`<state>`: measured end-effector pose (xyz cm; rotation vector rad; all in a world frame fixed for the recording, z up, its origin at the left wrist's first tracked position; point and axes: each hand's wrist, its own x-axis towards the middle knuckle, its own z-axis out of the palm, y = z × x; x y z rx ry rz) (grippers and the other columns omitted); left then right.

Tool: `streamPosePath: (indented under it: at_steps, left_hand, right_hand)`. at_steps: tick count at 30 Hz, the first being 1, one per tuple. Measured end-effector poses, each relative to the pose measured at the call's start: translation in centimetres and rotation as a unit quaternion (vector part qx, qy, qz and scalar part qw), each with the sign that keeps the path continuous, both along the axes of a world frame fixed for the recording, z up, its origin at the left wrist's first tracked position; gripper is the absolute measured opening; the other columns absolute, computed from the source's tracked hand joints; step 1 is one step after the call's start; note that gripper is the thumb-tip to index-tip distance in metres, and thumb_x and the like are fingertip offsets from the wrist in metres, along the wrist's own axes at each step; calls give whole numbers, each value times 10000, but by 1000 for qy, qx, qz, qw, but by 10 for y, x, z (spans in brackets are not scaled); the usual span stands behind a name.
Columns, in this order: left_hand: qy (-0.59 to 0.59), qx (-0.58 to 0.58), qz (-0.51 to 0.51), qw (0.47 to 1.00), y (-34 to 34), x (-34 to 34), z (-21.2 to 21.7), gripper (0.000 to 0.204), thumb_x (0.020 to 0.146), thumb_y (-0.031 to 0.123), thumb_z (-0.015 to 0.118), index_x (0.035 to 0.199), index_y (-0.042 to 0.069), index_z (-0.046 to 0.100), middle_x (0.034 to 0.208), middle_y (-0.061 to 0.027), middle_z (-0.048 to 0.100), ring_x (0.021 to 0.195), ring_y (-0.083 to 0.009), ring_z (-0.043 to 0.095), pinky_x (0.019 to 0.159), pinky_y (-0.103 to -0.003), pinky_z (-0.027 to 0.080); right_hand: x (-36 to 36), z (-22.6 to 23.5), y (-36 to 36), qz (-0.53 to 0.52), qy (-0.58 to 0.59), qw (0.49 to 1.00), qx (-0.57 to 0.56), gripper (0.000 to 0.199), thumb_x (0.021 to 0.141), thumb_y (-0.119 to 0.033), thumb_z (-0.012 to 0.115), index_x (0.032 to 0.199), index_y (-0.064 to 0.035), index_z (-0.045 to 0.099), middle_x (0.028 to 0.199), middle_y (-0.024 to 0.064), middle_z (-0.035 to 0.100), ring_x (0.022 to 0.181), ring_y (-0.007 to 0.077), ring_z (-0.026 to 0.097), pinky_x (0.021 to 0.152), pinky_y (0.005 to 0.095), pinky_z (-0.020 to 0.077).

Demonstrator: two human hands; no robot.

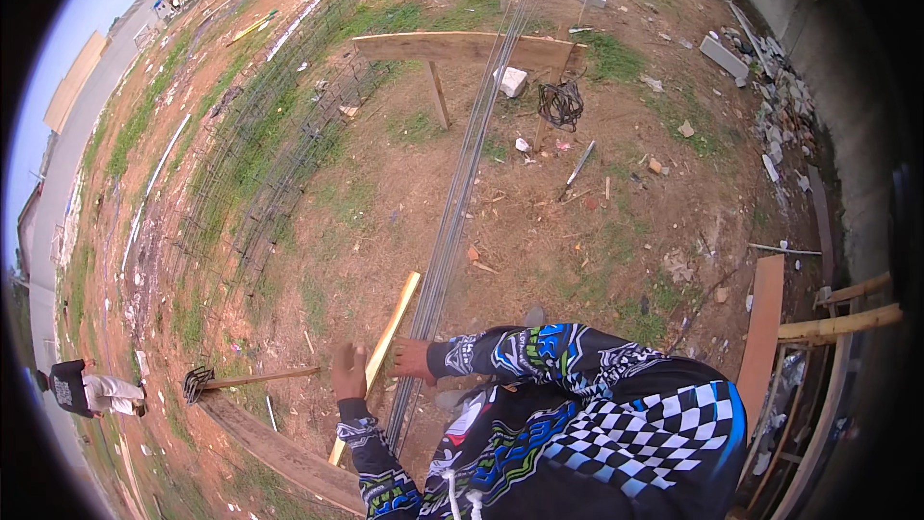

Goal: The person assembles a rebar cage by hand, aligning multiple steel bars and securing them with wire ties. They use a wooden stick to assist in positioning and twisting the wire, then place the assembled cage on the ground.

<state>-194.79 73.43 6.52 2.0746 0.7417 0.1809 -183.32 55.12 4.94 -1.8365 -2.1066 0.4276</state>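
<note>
Bare reddish dirt with patches of grass [241, 164] spreads across an outdoor yard, littered with rubble along a grey wall [818, 48].

A bundle of long steel rods [460, 193] runs from the far end of the yard straight toward the person, passing under a raised wooden plank [452, 46] on a post. The right hand [412, 360] rests on the near part of the rods, its fingers curled down over them; whether they close fully around the bundle cannot be told. Just to the left of those fingers lies a pale wooden strip [387, 347], slanting alongside the rods. The left hand [347, 372] hovers on the far side of that strip, fingers loosely together and holding nothing, near the strip but apart from the rods.

Beyond the left fingers, a rake-like tool [217, 381] lies on the dirt beside a long board [279, 457]. Farther left, another person [87, 390] bends near the edge. Cages of tied steel mesh [279, 144] lie on the grass.
</note>
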Motion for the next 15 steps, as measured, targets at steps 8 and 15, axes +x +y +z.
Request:
streamPosePath:
  at_steps: [8, 15]
  left_hand:
    - [188, 174, -148, 955, -156, 250, -39, 828, 682, 547, 759, 1213, -36, 506, 1005, -293, 641, 954, -423, 631, 827, -470, 498]
    - [194, 137, -140, 961, -167, 339, -49, 532, 730, 447, 767, 890, -41, 628, 680, -207, 641, 634, -351, 655, 601, -437, 519]
  right_hand:
    - [111, -11, -201, -233, 159, 956, 87, 462, 736, -232, 705, 1155, -87, 575, 1086, 129, 561, 1134, 312, 497, 1077, 482, 325]
    - [234, -18, -453, -670, 215, 705, -84, 443, 799, -362, 677, 1130, -71, 636, 1020, 169, 674, 947, 343, 643, 812, 440, 506]
